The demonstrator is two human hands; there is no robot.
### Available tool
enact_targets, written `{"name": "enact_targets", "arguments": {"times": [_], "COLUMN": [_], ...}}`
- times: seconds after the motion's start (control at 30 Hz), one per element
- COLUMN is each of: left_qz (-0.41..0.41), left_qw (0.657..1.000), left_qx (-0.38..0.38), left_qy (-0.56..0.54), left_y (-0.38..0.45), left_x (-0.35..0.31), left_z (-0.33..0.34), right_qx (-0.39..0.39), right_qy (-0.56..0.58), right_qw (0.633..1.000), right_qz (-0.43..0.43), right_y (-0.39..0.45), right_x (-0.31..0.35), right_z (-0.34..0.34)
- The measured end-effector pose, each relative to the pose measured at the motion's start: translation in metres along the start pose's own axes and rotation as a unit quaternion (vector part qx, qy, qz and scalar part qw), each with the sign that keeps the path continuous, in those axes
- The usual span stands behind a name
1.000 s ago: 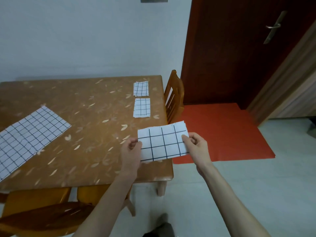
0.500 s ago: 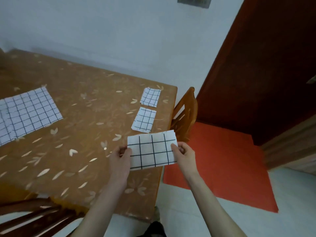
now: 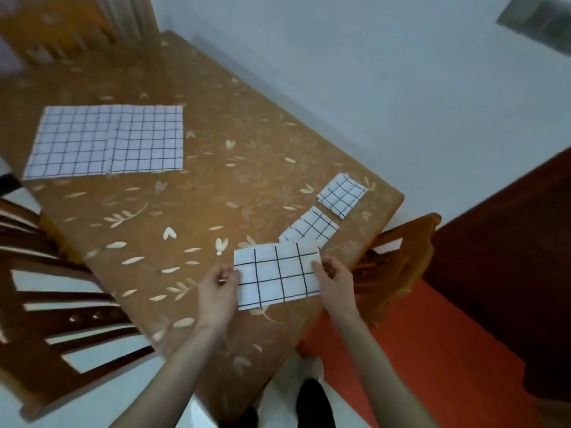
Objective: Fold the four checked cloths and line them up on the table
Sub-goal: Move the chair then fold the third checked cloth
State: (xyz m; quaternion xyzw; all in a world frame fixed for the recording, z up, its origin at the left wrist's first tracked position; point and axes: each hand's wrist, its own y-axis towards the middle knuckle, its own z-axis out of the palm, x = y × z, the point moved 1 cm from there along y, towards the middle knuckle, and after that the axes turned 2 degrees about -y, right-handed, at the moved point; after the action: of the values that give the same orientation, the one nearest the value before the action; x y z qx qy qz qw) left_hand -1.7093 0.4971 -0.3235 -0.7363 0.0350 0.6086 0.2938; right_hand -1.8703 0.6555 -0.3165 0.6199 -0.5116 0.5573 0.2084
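Observation:
I hold a folded white cloth with a black check (image 3: 276,274) just above the brown table (image 3: 191,211), near its right edge. My left hand (image 3: 217,296) pinches the cloth's left edge and my right hand (image 3: 335,284) pinches its right edge. Two smaller folded checked cloths lie in a row beyond it: one (image 3: 310,227) partly under the held cloth's far corner, another (image 3: 342,195) by the table's far right corner. A fourth checked cloth (image 3: 106,142) lies spread flat at the table's far left.
A wooden chair (image 3: 398,261) stands tucked against the table's right side, above a red floor mat (image 3: 432,350). Another chair's slatted back (image 3: 55,307) is at the near left. A white wall runs behind the table and a dark red door is at the right.
The view has swung left and tilted, so the table now runs diagonally. Both hands still hold the folded cloth, now over the table next to the nearest folded cloth.

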Motion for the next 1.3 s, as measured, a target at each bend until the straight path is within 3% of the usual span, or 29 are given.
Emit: {"name": "enact_targets", "arguments": {"times": [0.4,0.63,0.97,1.3], "left_qz": [-0.087,-0.131,-0.191,-0.162], "left_qw": [0.977,0.95,0.932,0.946], "left_qx": [-0.191,-0.28,-0.308,-0.274], "left_qy": [-0.044,-0.035,-0.008,0.069], "left_y": [0.012,0.02,0.024,0.018], "left_x": [0.035,0.077,0.126,0.129], "left_z": [0.027,0.043,0.058,0.058], "right_qx": [0.212,0.264,0.296,0.293], "right_qy": [-0.16,-0.237,-0.285,-0.312], "right_qw": [0.963,0.933,0.908,0.9], "right_qz": [-0.037,-0.07,-0.076,-0.079], "right_y": [0.107,0.145,0.16,0.144], "right_x": [-0.013,-0.049,-0.082,-0.079], "right_z": [0.028,0.051,0.07,0.073]}}
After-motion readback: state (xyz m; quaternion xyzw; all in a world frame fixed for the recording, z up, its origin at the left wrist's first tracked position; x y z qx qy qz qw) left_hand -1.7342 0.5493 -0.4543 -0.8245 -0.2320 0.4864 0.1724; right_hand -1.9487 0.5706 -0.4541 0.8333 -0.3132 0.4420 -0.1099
